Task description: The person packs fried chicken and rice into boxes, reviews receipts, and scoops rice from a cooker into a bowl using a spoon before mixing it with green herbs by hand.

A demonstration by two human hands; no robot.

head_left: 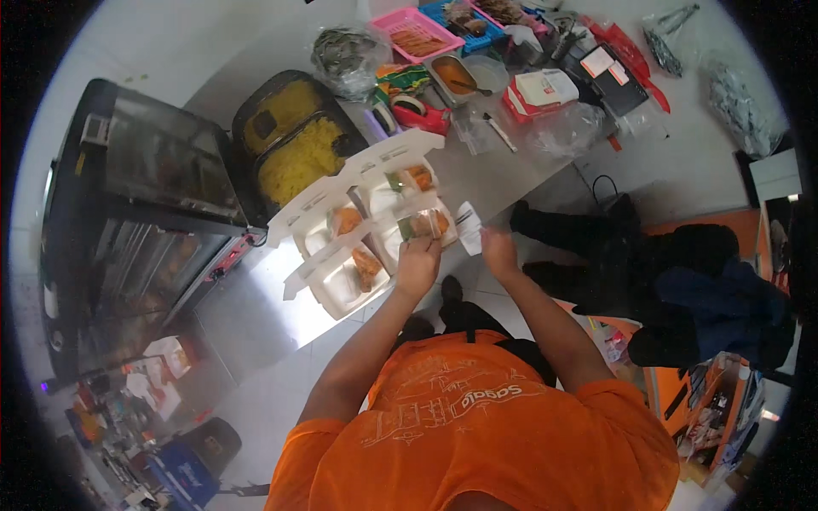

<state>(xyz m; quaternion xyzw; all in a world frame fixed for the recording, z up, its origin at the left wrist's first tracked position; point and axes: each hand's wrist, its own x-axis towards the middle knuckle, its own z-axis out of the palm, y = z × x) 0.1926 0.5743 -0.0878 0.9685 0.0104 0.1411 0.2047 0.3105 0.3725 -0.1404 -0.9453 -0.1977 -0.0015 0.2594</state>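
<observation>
Several open white cardboard meal boxes (337,306) stand together on the metal table. Each holds a piece of fried chicken (367,268) and a white wrapped portion; some also have a clear packet with something green. My left hand (418,262) reaches into the front right box, its fingers at a clear packet (416,227) beside the chicken; whether they grip it cannot be told. My right hand (500,250) holds a white printed paper slip (470,228) by its edge, just right of that box, past the table's front edge.
Behind the boxes are a black two-part container of yellow rice (300,163), a red tape dispenser (422,118), a metal pan of orange sauce (452,76) and a red-and-white box (540,92). A glass-fronted warming cabinet (172,153) stands left. A person in dark clothes (690,287) is at right.
</observation>
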